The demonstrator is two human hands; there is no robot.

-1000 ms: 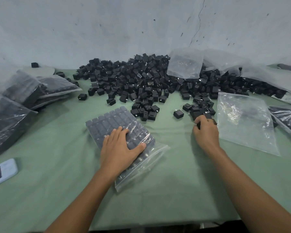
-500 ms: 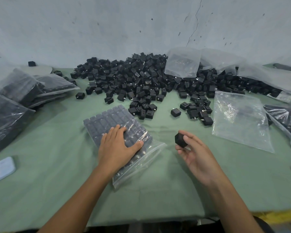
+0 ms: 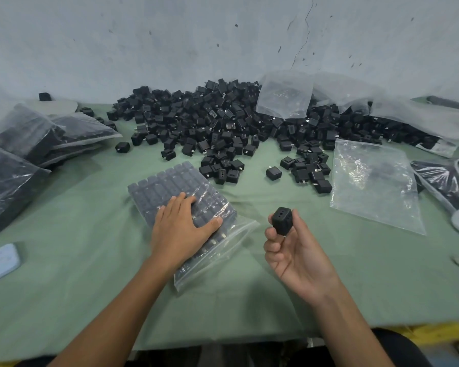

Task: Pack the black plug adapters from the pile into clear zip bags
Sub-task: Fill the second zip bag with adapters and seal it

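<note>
Fingers of the left hand (image 3: pixel 180 230) lie flat, pressing the filled zip bag (image 3: pixel 164 188) on the green cloth (image 3: pixel 90 274). Right of that bag, the right hand (image 3: pixel 296 251), palm up, pinches one black plug adapter (image 3: pixel 282 221). Beyond the bag sits the adapter pile (image 3: pixel 223 123); farther right of the bag, an empty zip bag (image 3: pixel 374 186).

We see a left hand (image 3: pixel 182 231) pressing flat on a packed zip bag (image 3: pixel 186 207) while a right hand (image 3: pixel 294 250) pinches one black adapter (image 3: pixel 282 220), the pile (image 3: pixel 223 125) beyond on green cloth (image 3: pixel 64 274).
</note>
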